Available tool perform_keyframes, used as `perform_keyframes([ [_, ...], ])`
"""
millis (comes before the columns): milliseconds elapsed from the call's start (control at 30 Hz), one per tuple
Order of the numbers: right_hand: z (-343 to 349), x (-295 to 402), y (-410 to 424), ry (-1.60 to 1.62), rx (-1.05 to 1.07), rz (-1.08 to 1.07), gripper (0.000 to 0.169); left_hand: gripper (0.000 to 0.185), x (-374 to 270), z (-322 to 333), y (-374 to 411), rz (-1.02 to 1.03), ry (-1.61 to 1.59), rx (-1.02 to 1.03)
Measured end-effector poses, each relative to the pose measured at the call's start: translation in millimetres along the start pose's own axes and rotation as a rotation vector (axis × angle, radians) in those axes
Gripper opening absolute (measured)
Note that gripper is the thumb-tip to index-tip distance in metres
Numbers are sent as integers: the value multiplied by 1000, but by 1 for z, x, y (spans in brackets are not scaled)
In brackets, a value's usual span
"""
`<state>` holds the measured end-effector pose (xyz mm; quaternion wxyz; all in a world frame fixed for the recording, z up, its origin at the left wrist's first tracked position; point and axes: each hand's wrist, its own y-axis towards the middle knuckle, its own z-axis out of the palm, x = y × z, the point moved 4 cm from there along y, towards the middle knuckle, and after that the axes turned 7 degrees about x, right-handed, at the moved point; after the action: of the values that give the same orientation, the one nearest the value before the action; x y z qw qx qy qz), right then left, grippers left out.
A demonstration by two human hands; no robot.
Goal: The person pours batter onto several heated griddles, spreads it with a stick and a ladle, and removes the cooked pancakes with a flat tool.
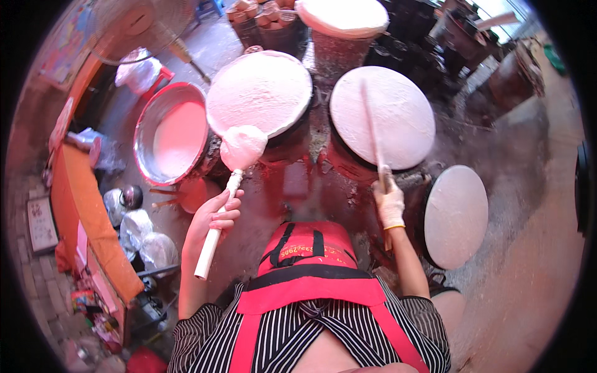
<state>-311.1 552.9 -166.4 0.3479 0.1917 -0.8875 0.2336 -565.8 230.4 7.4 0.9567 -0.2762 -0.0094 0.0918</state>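
Note:
My bare left hand grips a pale tubular handle. A rounded, whitish head, wet or batter-coated, tops that handle at the near rim of a round griddle covered in white. Wearing a white knit glove, my right hand holds a long, thin wooden stick or spatula. The stick is blurred and reaches over a second round griddle, which bears a thin white sheet. Whether it touches the sheet I cannot tell. Left of the griddles sits a red-rimmed metal basin of whitish liquid.
A third white-topped round griddle stands low at right, and another round white top at the back. A pedestal fan rises at upper left. An orange-topped table and plastic bags line the left. Buckets hold cylindrical pieces.

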Motion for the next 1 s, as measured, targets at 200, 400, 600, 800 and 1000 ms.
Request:
perform_keyframes([
  [200, 88, 142, 13, 11, 138, -497, 23, 26, -19, -13, -39, 129, -84, -31],
  [400, 209, 267, 30, -476, 235, -758, 33, 24, -78, -47, -80, 262, 114, -129],
  [600, 293, 340, 35, -692, 222, -903, 31, 21, -160, -68, -102, 304, 247, -203],
  [800, 249, 390, 97, -795, 155, -685, 29, 18, -191, -60, -106, 373, 811, -410],
  [1000, 56, 480, 258, -48, 198, -655, 25, 20, -237, -35, -45, 87, 332, -110],
])
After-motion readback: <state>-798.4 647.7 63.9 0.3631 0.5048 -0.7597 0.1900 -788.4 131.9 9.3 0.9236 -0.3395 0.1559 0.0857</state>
